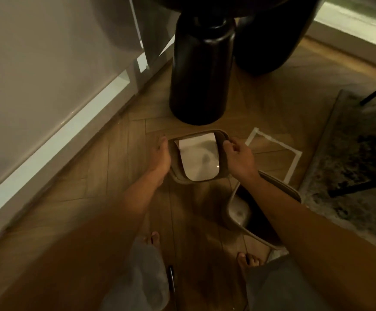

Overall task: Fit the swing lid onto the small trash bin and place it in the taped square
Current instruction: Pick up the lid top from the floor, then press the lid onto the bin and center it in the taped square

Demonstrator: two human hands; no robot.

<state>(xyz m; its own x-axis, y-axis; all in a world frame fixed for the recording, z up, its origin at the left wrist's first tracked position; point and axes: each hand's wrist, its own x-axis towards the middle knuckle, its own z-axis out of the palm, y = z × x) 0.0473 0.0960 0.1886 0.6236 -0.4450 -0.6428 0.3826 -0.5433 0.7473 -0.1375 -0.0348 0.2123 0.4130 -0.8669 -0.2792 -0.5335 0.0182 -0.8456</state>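
Observation:
The swing lid [199, 160] has a tan frame and a white flap, and it is held above the wooden floor. My left hand [160, 157] grips its left edge. Pinching the frame's right edge is my right hand [241, 159]. The small trash bin [245, 216], tan with a dark open inside, stands on the floor under my right forearm, which hides part of its rim. The taped square [274, 153], marked in white tape, lies on the floor just right of the lid with nothing inside it.
A black rounded table leg [200, 75] stands just beyond the lid, with a second dark leg [272, 34] behind it. A white wall and skirting [48, 140] run along the left. A patterned rug [348, 158] borders the taped square on the right. My bare feet [152, 240] are below.

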